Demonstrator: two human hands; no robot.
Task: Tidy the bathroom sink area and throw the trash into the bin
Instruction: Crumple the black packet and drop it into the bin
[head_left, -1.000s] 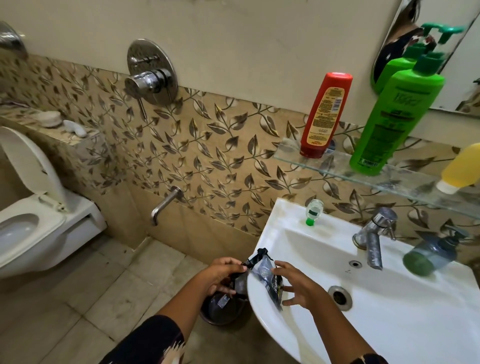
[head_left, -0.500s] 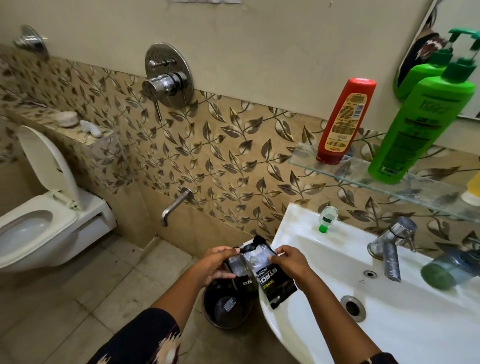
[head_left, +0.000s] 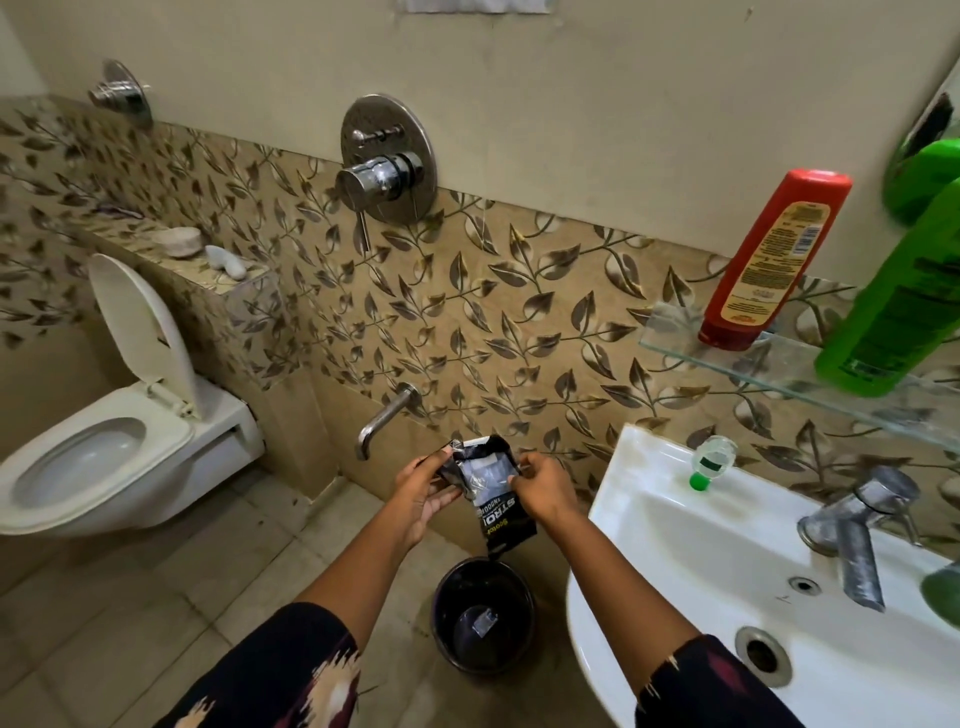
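Leaf-patterned tiles (head_left: 467, 312) backed a bathroom with the toilet (head_left: 104, 457) far left. Left hand (head_left: 423, 493) and right hand (head_left: 543, 491) each pinched the black wrapper (head_left: 493, 493), held above the bin (head_left: 483, 613) beside the sink (head_left: 675, 519). Best, I judged, to lower it and release both pinches together.

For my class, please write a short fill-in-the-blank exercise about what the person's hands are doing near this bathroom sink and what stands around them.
1. The left hand and right hand together hold a black ____ above the floor.
2. On the floor below stands a dark, round ____.
3. The bottle on the glass shelf nearest its left end is ____ in colour.
4. The toilet has its lid ____.

Missing words: wrapper; bin; red; up
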